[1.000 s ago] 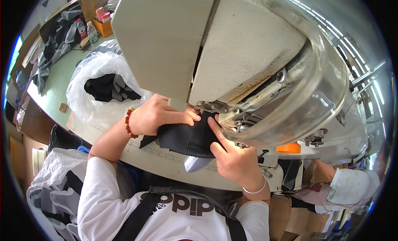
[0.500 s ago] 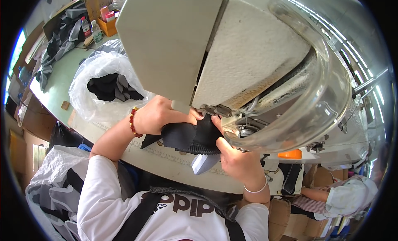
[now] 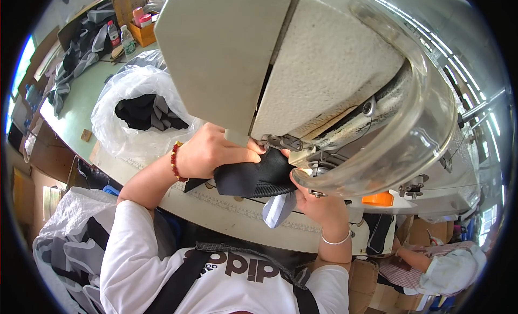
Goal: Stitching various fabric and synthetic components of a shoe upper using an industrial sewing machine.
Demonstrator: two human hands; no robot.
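Note:
A black fabric piece (image 3: pixel 237 179) with a ribbed edge lies folded beneath the head of a sewing machine (image 3: pixel 221 55). My left hand (image 3: pixel 208 154) grips its upper left part, thumb and finger pressed together close to the presser foot (image 3: pixel 280 142). At the fabric's right side, my right hand (image 3: pixel 321 206) holds the edge, partly behind the clear curved guard (image 3: pixel 399 179); some of its fingers are hidden. A pale grey flap (image 3: pixel 279 210) hangs from the fabric toward me, beside my right hand. The needle's point cannot be made out.
Left of the machine stands a clear plastic bag (image 3: pixel 110 119) of dark cloth pieces. Bottles (image 3: pixel 128 41) and an orange box (image 3: pixel 144 34) are farther back. An orange part (image 3: pixel 377 199) sits at right, where another person (image 3: pixel 448 268) works. A second bag (image 3: pixel 70 222) lies low left.
The black fabric and its pale flap have shifted slightly right. My right hand has turned and moved a little right. A metal lever now shows in the machine's slot. The other person's arm has moved.

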